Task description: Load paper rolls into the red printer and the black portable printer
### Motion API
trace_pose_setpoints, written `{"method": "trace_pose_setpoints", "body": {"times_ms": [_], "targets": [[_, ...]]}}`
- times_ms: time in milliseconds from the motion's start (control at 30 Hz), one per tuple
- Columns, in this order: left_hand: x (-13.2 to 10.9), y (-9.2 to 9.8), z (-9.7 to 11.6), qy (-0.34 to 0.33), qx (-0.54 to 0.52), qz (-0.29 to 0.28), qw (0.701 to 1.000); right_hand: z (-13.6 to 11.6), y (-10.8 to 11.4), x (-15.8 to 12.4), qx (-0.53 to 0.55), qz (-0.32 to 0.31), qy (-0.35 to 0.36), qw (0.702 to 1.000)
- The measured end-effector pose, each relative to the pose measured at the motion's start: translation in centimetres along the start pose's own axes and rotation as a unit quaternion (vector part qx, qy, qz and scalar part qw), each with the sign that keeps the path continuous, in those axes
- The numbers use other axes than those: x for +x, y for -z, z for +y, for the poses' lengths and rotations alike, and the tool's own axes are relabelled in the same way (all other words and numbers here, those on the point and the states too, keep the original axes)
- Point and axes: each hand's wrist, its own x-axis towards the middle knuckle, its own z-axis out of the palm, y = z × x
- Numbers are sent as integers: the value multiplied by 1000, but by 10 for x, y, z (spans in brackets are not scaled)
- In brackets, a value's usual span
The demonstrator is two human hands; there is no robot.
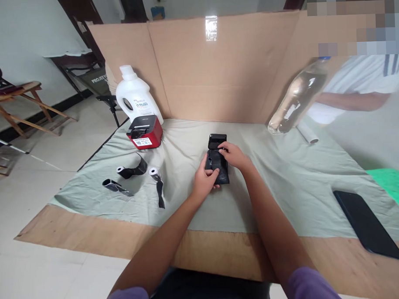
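Observation:
A small black device [216,141] with its lid up lies on the grey-green cloth [285,181] at the table's middle. My left hand [203,179] grips its near left side, fingers curled around the body. My right hand [233,155] rests on top of it, fingertips pressed into the open part just under the lid. Both hands cover most of the black body.
Left of my hands lie black ribbon rolls and strips [134,171] [115,186] [157,181], a red and black label printer [145,132] and a white jug [136,96]. A clear bottle [296,100], a white roll [307,133], a phone [367,223] and another person's arm [351,101] are right. Cardboard walls [216,66] stand behind.

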Motion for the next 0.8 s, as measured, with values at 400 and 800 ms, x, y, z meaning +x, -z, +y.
{"method": "trace_pose_setpoints", "body": {"times_ms": [400, 800], "targets": [[1, 1, -5, -14, -29, -14, 999, 14, -21, -3, 31, 70, 23, 997], [3, 7, -12, -74, 30, -13, 997, 4, -13, -4, 130, 135, -82, 979]]}}
